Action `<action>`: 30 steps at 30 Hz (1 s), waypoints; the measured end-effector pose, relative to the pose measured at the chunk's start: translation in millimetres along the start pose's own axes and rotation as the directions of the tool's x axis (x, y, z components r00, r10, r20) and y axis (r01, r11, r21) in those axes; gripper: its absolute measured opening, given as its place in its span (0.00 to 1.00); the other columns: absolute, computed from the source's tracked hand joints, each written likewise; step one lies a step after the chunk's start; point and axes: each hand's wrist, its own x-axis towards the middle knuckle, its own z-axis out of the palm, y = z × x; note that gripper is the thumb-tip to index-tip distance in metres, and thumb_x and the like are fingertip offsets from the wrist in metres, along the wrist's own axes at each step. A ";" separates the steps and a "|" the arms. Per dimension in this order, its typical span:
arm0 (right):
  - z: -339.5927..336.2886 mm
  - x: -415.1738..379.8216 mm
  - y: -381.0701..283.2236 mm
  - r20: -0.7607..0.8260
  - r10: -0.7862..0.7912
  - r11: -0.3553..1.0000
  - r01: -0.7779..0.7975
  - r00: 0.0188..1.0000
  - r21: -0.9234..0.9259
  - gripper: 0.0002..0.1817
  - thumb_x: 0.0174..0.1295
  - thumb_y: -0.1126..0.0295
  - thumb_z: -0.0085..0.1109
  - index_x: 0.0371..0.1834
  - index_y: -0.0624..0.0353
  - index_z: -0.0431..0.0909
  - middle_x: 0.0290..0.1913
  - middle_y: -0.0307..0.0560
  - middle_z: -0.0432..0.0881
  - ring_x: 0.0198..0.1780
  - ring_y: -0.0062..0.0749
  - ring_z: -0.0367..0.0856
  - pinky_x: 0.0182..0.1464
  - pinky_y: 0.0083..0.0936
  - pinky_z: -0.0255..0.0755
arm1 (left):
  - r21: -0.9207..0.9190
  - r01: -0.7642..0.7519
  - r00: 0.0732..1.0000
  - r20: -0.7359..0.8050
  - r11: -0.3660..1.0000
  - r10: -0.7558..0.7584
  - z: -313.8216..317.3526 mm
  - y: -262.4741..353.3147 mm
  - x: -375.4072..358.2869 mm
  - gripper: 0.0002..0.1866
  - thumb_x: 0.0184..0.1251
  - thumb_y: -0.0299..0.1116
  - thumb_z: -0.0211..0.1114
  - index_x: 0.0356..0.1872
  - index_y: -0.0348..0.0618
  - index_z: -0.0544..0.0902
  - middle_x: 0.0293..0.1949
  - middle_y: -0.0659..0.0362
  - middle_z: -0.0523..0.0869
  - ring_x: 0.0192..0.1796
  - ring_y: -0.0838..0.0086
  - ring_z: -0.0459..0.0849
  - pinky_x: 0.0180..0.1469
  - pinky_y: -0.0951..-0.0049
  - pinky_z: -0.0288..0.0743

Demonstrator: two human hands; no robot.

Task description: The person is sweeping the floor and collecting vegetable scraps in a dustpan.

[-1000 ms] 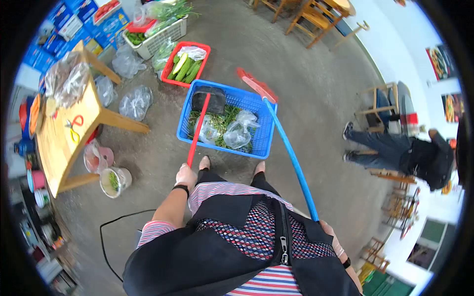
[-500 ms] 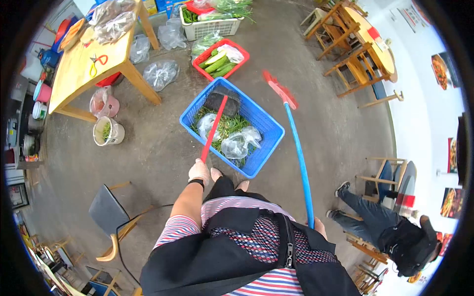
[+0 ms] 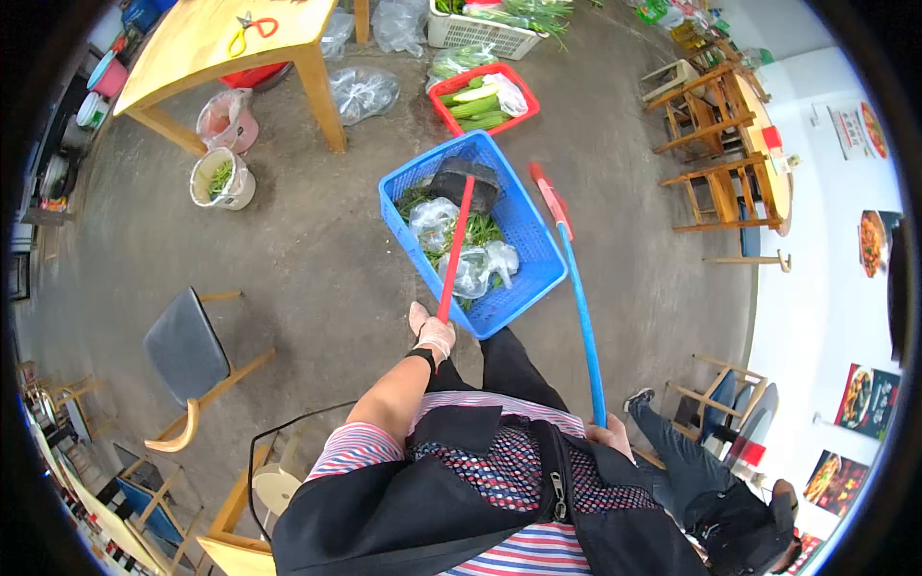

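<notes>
My left hand (image 3: 437, 338), in a clear glove, is closed round the red handle (image 3: 456, 240) of a dustpan. The dark dustpan pan (image 3: 466, 184) is inside the far end of a blue basket (image 3: 538, 226), over green plant scraps (image 3: 483, 228) and clear plastic bags (image 3: 471, 273). My right hand (image 3: 611, 438) grips the blue handle of a broom (image 3: 582, 322). The broom's red head (image 3: 551, 200) is beside the basket's right side, near the floor.
A red crate of green vegetables (image 3: 480, 104) and a white crate (image 3: 485, 36) stand beyond. Buckets (image 3: 223, 180) sit by a wooden table (image 3: 192, 48) at the left. A grey chair (image 3: 187, 348) is lower left; a seated person (image 3: 691, 480) is lower right.
The view has shifted, and my feet have moved. The broom head is now close against the basket's right side. The dustpan remains in the basket.
</notes>
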 end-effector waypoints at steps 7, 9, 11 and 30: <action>1.5 1.7 -16.5 0.053 -0.111 0.982 0.118 0.992 -0.150 0.10 0.44 0.72 0.52 0.30 0.62 0.68 0.19 0.36 0.67 0.21 0.19 0.64 0.24 0.16 0.57 | -0.176 0.364 0.875 0.400 0.915 -0.271 -60.7 25.2 -48.7 0.18 0.53 0.42 0.57 0.32 0.33 0.79 0.29 0.42 0.80 0.37 0.54 0.80 0.40 0.62 0.74; -4.5 12.9 -11.8 0.095 0.009 0.983 0.008 0.995 -0.184 0.09 0.44 0.72 0.51 0.30 0.62 0.68 0.18 0.36 0.67 0.20 0.20 0.64 0.24 0.16 0.57 | -0.082 0.467 0.780 0.506 0.880 -0.367 -73.1 19.5 -62.3 0.19 0.54 0.43 0.56 0.31 0.33 0.77 0.23 0.45 0.80 0.29 0.56 0.81 0.30 0.60 0.75; -4.2 14.1 -14.9 0.150 -0.006 0.994 0.022 0.989 -0.105 0.09 0.44 0.72 0.51 0.29 0.63 0.68 0.17 0.37 0.68 0.20 0.20 0.65 0.24 0.16 0.57 | -0.085 0.577 0.692 0.579 0.812 -0.431 -104.7 29.3 -77.3 0.18 0.56 0.44 0.55 0.28 0.34 0.75 0.15 0.51 0.76 0.17 0.60 0.78 0.18 0.60 0.70; -79.0 72.9 44.0 0.305 -0.238 0.971 0.229 0.922 0.067 0.09 0.44 0.77 0.47 0.31 0.63 0.66 0.17 0.36 0.67 0.17 0.18 0.62 0.20 0.15 0.55 | -0.078 0.202 0.973 0.129 0.976 -0.191 -129.2 14.3 -135.7 0.21 0.55 0.45 0.51 0.36 0.35 0.76 0.29 0.42 0.80 0.31 0.54 0.80 0.35 0.60 0.74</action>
